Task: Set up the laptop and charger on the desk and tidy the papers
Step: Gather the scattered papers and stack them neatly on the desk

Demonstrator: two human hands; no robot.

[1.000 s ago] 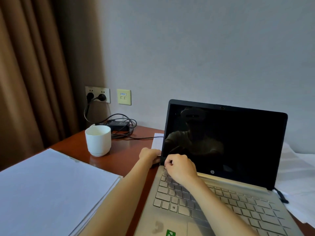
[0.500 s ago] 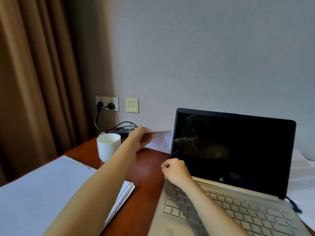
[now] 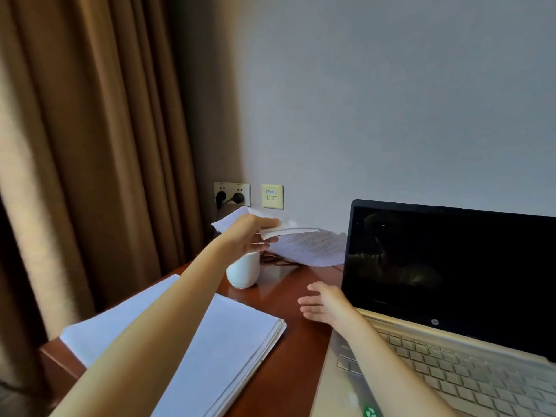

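Where the arm reaches mid-frame, left hand (image 3: 249, 236): pinching loose sheets (image 3: 310, 248), lifted above the cup (image 3: 243, 272).
Right hand (image 3: 326, 302): fingers spread, holding nothing, lower centre beside laptop (image 3: 451, 266).
Paper stack (image 3: 225, 341): lower left, flat on desk (image 3: 288, 356).

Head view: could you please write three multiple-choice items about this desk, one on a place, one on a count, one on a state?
1. Where does the white cup stand?
A. on the laptop keyboard
B. on the desk, between the paper stack and the wall
C. on top of the paper stack

2. How many plugs sit in the wall socket?
A. none
B. four
C. two

3. What is the left hand doing?
A. gripping loose sheets in the air
B. resting flat on the desk
C. holding the cup

Answers: 1 B, the cup stands beyond the stack's far edge; 2 C, two black plugs show in the plate; 3 A, it pinches the sheets above the cup.
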